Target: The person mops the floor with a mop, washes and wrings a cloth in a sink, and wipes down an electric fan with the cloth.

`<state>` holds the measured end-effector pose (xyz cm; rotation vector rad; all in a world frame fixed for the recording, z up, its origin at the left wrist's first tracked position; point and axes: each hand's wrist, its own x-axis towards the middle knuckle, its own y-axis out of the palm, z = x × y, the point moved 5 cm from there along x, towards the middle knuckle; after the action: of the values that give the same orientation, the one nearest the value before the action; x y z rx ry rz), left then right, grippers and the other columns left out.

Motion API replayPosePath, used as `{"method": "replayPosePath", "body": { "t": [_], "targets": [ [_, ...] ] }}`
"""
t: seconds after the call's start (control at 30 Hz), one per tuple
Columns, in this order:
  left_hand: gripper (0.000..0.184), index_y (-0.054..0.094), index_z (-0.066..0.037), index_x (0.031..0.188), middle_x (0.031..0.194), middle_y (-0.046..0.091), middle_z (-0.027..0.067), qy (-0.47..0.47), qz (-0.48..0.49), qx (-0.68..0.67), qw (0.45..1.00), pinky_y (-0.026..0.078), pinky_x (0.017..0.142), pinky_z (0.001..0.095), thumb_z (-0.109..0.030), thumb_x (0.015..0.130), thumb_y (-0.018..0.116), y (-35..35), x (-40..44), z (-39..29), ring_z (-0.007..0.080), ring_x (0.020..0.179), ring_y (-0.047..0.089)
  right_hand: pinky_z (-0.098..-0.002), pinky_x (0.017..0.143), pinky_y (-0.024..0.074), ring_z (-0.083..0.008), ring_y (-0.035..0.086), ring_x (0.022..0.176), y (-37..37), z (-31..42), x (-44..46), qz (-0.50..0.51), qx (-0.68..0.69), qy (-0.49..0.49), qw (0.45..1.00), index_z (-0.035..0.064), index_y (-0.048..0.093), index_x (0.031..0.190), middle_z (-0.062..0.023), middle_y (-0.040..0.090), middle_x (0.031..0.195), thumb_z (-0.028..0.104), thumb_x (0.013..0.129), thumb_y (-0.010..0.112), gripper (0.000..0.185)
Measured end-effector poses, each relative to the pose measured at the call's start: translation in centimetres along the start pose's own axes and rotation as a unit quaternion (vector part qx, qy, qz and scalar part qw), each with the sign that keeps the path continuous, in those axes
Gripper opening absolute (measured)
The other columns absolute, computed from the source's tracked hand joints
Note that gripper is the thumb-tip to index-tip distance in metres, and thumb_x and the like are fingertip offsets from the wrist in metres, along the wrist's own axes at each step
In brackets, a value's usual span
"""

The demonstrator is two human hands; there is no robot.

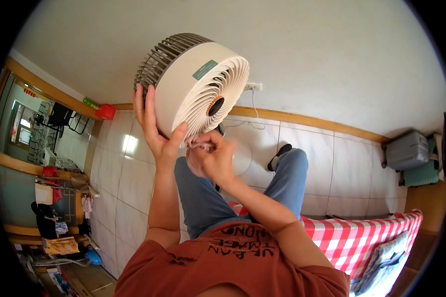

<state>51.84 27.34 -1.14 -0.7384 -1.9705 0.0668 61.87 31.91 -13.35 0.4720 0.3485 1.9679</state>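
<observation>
A cream-coloured electric fan is tilted, with its spiral front grille facing right and a green label on its rim. My left hand grips the fan head from the left, fingers along its side and thumb near the grille's lower edge. Pinched in my right hand is a pale pinkish cloth, pressed at the bottom edge of the grille beside my left thumb. Part of a dark stem shows behind the fan head. A round pale base lies below, partly hidden by my right hand.
A white cable runs along the tiled floor to a wall socket. Suitcases stand at the right. A red checked cloth covers the seat beside me. Shelves with assorted items are at the left.
</observation>
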Motion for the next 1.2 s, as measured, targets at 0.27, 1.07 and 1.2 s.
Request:
{"method": "replayPosePath", "body": {
  "t": [0.27,1.07,1.2],
  "targets": [
    [0.083,0.039,-0.004,0.143,0.153,0.021,0.0194,0.005,0.006,-0.008,1.0,0.017,0.112,0.0499,-0.034,0.074,0.073,0.0,0.0,-0.2,0.0354,0.143,0.015,-0.0231,0.058,0.0453,-0.0062,0.055,0.064,-0.5,3.8,2.4,-0.024,-0.057,-0.016,0.998,-0.0014,0.062,0.082,-0.0036,0.064,0.072,-0.001,0.074,0.07,0.011],
    [0.084,0.037,-0.003,0.144,0.153,0.02,0.0208,-0.005,0.001,-0.012,1.0,0.017,0.113,0.0493,-0.037,0.075,0.071,-0.1,0.0,-0.1,0.0355,0.143,0.014,-0.0231,0.057,0.0439,-0.0054,0.053,0.063,1.8,2.7,-0.3,0.036,-0.008,0.003,0.999,-0.0005,0.059,0.076,-0.0017,0.061,0.068,-0.001,0.073,0.072,0.014],
    [0.08,0.034,-0.002,0.145,0.153,0.02,0.0197,0.015,0.008,0.008,1.0,0.014,0.114,0.0468,-0.055,0.086,0.049,-0.2,-0.1,-0.2,0.033,0.142,0.017,-0.0215,0.054,0.0411,-0.0043,0.05,0.062,-0.1,5.1,2.6,-0.013,-0.009,0.018,1.0,-0.0001,0.061,0.077,-0.0003,0.06,0.067,-0.001,0.073,0.071,0.011]
  ]
}}
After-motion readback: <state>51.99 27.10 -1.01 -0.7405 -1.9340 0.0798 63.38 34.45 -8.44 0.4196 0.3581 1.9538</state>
